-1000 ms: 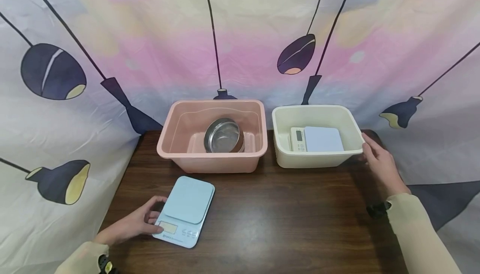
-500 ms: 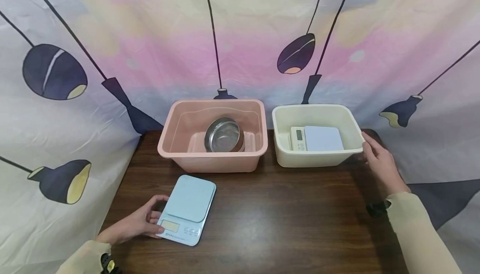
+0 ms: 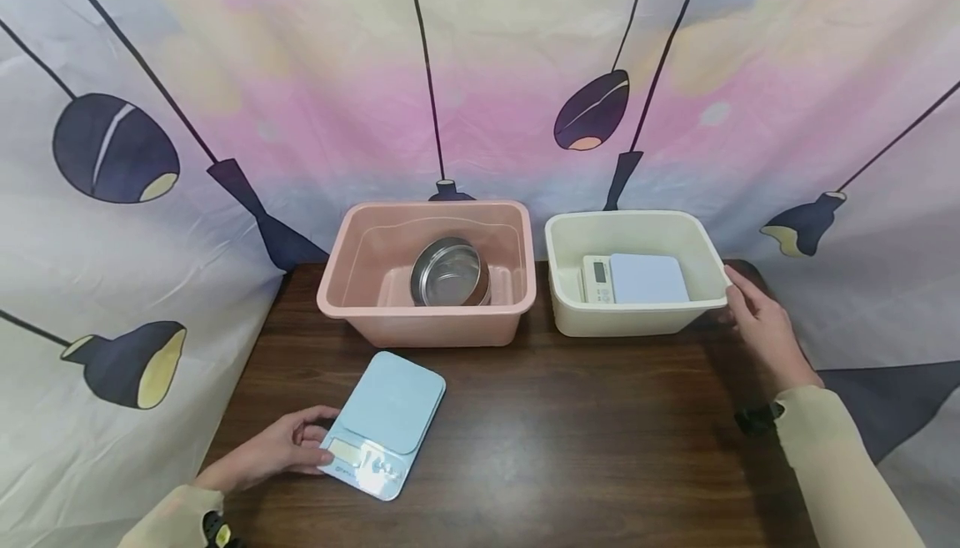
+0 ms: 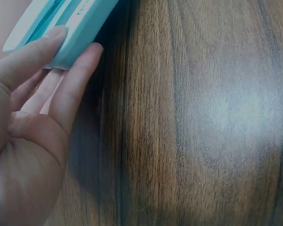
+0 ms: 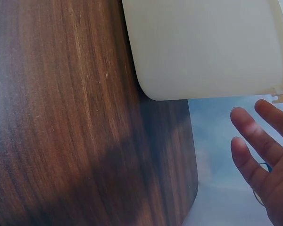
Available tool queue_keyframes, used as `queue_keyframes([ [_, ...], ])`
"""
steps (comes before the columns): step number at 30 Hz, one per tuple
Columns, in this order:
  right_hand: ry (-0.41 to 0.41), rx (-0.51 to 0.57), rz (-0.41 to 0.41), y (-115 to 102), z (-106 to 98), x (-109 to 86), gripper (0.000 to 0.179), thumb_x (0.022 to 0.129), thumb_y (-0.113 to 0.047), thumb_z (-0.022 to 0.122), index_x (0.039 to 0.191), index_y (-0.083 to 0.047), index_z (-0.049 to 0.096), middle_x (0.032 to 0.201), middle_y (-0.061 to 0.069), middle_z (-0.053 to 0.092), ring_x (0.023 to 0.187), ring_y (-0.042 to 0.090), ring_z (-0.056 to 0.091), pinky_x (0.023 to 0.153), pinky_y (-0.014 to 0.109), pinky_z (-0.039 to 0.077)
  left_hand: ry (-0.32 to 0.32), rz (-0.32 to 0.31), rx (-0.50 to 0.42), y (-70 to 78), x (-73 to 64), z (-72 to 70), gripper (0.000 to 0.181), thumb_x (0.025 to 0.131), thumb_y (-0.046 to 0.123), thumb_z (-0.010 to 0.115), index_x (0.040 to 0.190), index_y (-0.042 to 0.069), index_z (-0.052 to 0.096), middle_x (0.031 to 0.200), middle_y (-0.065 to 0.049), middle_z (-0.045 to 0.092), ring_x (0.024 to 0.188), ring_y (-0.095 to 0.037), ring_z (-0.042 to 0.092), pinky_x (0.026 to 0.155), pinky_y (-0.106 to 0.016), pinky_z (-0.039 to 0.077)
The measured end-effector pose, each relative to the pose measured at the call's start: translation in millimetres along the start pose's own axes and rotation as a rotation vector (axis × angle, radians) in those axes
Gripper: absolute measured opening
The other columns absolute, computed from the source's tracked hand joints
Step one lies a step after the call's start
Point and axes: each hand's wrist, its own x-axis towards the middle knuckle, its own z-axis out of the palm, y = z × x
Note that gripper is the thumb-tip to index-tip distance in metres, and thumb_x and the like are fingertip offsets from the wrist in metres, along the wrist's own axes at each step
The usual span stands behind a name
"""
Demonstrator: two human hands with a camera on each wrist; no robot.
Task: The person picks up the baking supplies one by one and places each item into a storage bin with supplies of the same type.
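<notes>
A light blue kitchen scale [image 3: 393, 406] lies at an angle, front left on the table, in the head view. My left hand [image 3: 279, 450] grips its near left corner, with the thumb on top and fingers underneath, as the left wrist view shows. Light glares on the scale's button panel. At the right, my right hand [image 3: 765, 327] touches the outer rim of a cream bin [image 3: 618, 320] at its right side. In the right wrist view its fingers [image 5: 254, 129] are spread and fairly straight under the rim. A cream scale with a white platform [image 3: 648, 279] lies in that bin.
A pink bin [image 3: 427, 329] stands at the back, left of the cream bin, holding a round steel bowl [image 3: 447, 274]. Both stand on the dark wood table [image 3: 585, 448], close to a patterned cloth backdrop [image 3: 495, 98]. The right hand is beside the table's right edge.
The left hand and the light blue scale have shifted slightly to the right, and glare has appeared on the scale's panel. The right hand and both bins have stayed in place.
</notes>
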Motion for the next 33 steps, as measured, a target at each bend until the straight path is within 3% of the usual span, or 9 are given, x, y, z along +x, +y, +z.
queue_keyframes([
  [8, 0.006, -0.001, -0.017, -1, -1, -0.6, 0.056, 0.114, -0.039, 0.037, 0.165, -0.016, 0.031, 0.111, 0.027, 0.065, 0.082, 0.005, 0.062, 0.062, 0.014, 0.049, 0.032, 0.057, 0.034, 5.3, 6.2, 8.3, 0.071, 0.099, 0.004, 0.07, 0.151, -0.022, 0.028, 0.124, -0.027, 0.07, 0.104, -0.025, 0.074, 0.087, -0.042, 0.064],
  [14, -0.002, 0.011, -0.012, -2, 0, -1.8, 0.056, 0.114, -0.039, 0.037, 0.165, -0.017, 0.03, 0.117, 0.029, 0.065, 0.083, 0.0, 0.06, 0.063, 0.013, 0.049, 0.001, 0.066, 0.043, 14.2, 11.7, 15.8, 0.061, 0.1, 0.005, 0.068, 0.148, -0.019, 0.038, 0.125, -0.028, 0.07, 0.105, -0.026, 0.074, 0.086, -0.044, 0.064],
  [21, -0.002, 0.005, -0.006, -3, 1, -1.6, 0.056, 0.114, -0.039, 0.036, 0.165, -0.017, 0.03, 0.119, 0.031, 0.064, 0.083, 0.004, 0.062, 0.063, 0.015, 0.05, -0.032, 0.101, 0.074, 25.7, 22.7, 30.7, 0.056, 0.102, 0.006, 0.066, 0.147, -0.017, 0.044, 0.124, -0.027, 0.07, 0.105, -0.025, 0.074, 0.084, -0.043, 0.064],
  [33, 0.007, 0.012, -0.009, -3, 1, -1.5, 0.057, 0.114, -0.039, 0.036, 0.165, -0.016, 0.031, 0.114, 0.029, 0.065, 0.082, 0.008, 0.063, 0.062, 0.015, 0.05, -0.047, 0.194, 0.11, 65.3, 48.2, 57.7, 0.052, 0.099, 0.005, 0.069, 0.143, -0.015, 0.051, 0.123, -0.031, 0.069, 0.102, -0.023, 0.075, 0.081, -0.045, 0.065],
])
